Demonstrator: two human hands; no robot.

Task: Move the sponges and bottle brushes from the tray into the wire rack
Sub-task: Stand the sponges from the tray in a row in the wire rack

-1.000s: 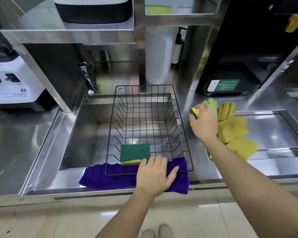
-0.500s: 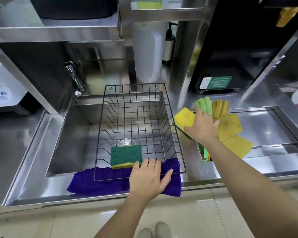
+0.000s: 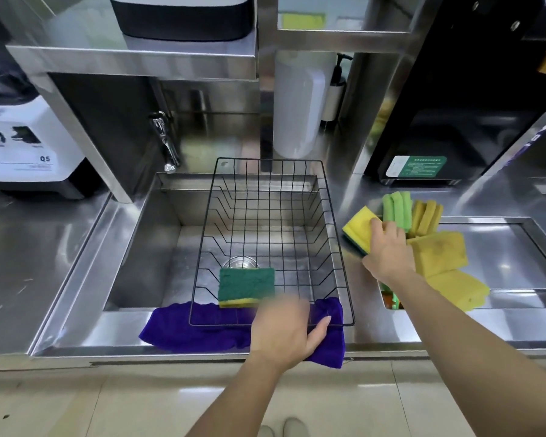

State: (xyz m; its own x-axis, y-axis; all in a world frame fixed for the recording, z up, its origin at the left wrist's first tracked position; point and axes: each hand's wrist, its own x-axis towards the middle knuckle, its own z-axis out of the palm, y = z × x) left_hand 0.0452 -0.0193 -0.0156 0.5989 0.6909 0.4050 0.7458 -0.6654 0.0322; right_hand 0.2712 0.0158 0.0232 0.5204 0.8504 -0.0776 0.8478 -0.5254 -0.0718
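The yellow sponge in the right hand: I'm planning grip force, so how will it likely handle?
The yellow sponge looks like foam, so probably light and squashy under the right hand. Its flat block shape shouldn't roll. The dark scouring underside likely aids grip.

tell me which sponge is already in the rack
The sponge lying green side up at the rack's near edge. The others are right of it, one in the right hand.

Black wire rack (image 3: 334, 234); green-topped yellow sponge (image 3: 246, 287); purple cloth (image 3: 199, 329); yellow sponge (image 3: 360, 223); bright green folded cloths (image 3: 397, 208).
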